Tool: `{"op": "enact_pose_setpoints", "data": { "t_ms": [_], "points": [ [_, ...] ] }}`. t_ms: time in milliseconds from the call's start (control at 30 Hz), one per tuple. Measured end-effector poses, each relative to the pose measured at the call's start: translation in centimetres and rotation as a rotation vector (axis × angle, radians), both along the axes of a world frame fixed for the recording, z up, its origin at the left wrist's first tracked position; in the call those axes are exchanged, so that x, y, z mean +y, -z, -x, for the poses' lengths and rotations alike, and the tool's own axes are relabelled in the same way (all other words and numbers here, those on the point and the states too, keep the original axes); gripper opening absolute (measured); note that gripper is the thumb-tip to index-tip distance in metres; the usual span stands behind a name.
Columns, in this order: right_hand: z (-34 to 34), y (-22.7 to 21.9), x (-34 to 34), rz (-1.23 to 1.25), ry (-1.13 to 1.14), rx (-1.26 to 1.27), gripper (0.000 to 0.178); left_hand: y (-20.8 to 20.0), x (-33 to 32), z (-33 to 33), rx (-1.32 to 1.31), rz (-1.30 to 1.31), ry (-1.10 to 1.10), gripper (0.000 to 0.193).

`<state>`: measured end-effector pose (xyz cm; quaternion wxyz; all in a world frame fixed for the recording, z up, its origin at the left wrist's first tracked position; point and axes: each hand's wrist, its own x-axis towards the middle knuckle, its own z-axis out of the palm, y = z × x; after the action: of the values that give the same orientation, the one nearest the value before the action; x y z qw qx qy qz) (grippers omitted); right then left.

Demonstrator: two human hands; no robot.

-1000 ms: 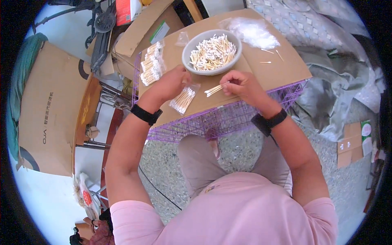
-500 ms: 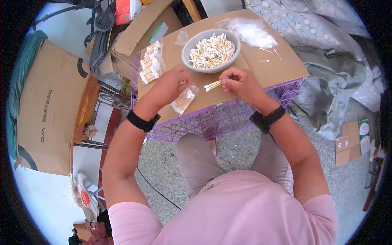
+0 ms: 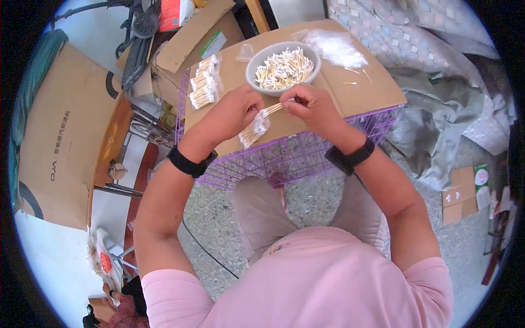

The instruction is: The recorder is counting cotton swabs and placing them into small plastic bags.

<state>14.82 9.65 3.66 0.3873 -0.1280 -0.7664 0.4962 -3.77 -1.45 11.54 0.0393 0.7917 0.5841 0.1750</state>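
Observation:
My left hand (image 3: 239,111) pinches the mouth of a small clear plastic bag (image 3: 255,132) that holds a bundle of cotton swabs. Between the fingertips of my right hand (image 3: 310,106) are a few more cotton swabs (image 3: 273,109), their free ends reaching the bag's mouth. Just beyond both hands stands a grey bowl (image 3: 252,62) heaped with loose cotton swabs (image 3: 285,69). Filled bags of swabs (image 3: 204,82) lie in an overlapping row to the left of the bowl.
Flat cardboard (image 3: 350,101) covers a purple wire cage (image 3: 306,139) as a work surface. A pile of clear empty bags (image 3: 334,46) lies at its far right, with several stray swabs (image 3: 350,83) nearby. Large cardboard boxes (image 3: 65,131) stand at left; grey sheeting (image 3: 432,126) lies at right.
My right hand has moved left with its swabs, bringing their ends to the bag's mouth. The bag in my left hand has shifted slightly right and is tilted.

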Motion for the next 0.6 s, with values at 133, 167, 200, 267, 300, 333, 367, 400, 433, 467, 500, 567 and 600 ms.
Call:
{"op": "enact_pose_setpoints", "data": {
  "t_ms": [133,167,200,267,300,333,367,400,433,467,500,567,600],
  "points": [
    [-0.4,-0.2,-0.4,0.014,0.041,0.036,0.005,0.0,-0.1,-0.1,-0.024,-0.002,0.0,0.009],
    [-0.4,-0.2,-0.4,0.046,0.027,0.054,0.005,0.0,-0.2,-0.2,-0.027,-0.006,-0.002,0.009],
    [-0.4,-0.1,-0.4,0.079,0.014,0.072,0.005,0.0,-0.2,-0.2,-0.02,-0.007,-0.009,0.009],
    [-0.4,-0.2,-0.4,0.061,0.003,0.046,0.005,0.0,-0.3,-0.5,-0.017,-0.012,-0.018,0.009],
    [-0.4,-0.3,-0.4,0.046,-0.006,0.024,0.005,-0.1,-0.2,-0.6,-0.005,-0.041,0.004,0.009],
    [-0.4,-0.4,-0.5,0.044,-0.009,0.02,0.005,-0.1,-0.2,-0.8,0.006,-0.07,0.027,0.008],
    [-0.5,-0.6,-0.6,-0.011,0.004,0.015,0.005,-0.1,-0.3,-1.0,0.002,-0.073,0.024,0.008],
    [-0.5,-0.7,-0.7,-0.065,0.016,0.011,0.006,-0.2,-0.3,-1.2,-0.017,-0.065,0.025,0.008],
    [-0.6,-0.8,-0.8,-0.067,0.013,0.007,0.006,-0.2,-0.3,-1.4,-0.036,-0.056,0.027,0.007],
    [-0.7,-0.9,-0.8,-0.094,0.007,-0.008,0.005,-0.4,-0.4,-1.6,-0.038,-0.058,0.025,0.007],
    [-0.7,-0.9,-0.8,-0.121,0.0,-0.022,0.004,-0.5,-0.4,-1.8,-0.037,-0.048,0.021,0.007],
    [-0.7,-1.1,-0.9,-0.1,-0.026,-0.052,0.004,-0.6,-0.5,-2.0,-0.036,-0.04,0.015,0.008],
    [-0.8,-1.1,-1.0,-0.077,-0.051,-0.08,0.004,-0.6,-0.5,-2.0,-0.049,-0.039,0.02,0.008]
  ]
}}
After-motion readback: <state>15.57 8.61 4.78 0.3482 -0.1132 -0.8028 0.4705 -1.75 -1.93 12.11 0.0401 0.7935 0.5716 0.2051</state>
